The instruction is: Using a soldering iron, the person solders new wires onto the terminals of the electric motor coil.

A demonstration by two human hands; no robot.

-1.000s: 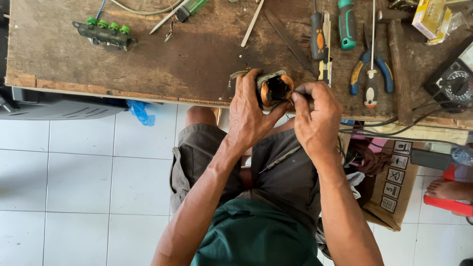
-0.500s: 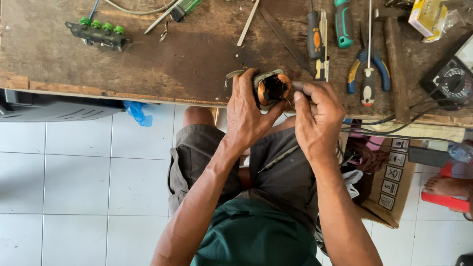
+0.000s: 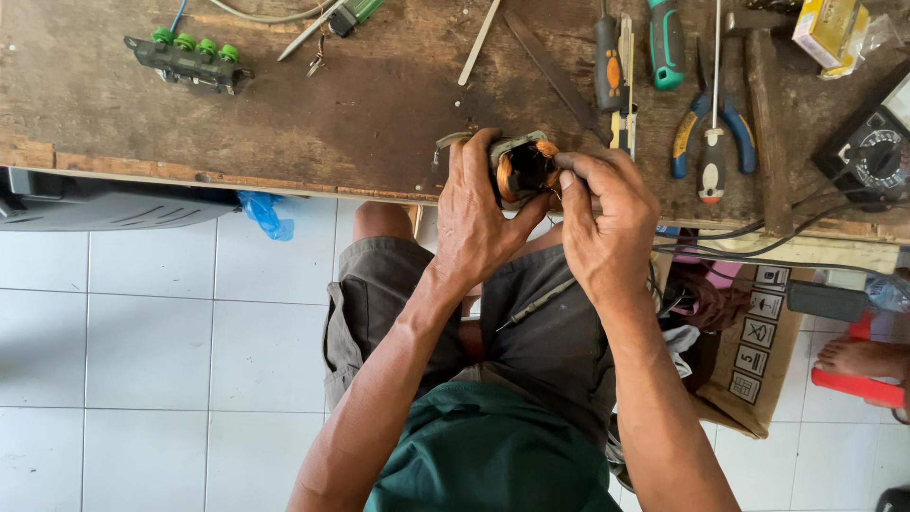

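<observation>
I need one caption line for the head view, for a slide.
Both hands, left hand and right hand, hold a copper-wound motor stator at a wooden workbench.

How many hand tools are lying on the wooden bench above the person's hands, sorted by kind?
Screwdrivers: 2, one with a black and orange handle, one with a green handle
Pliers: 1, blue and yellow handles
Flat file: 1, dark
Total: 4

Both the left hand and the right hand are on the copper-wound motor part, not on any tool.

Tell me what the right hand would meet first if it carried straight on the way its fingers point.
The right hand points up-left; its fingertips already touch the copper-wound metal motor stator, held by the left hand. Depth unclear.
</observation>
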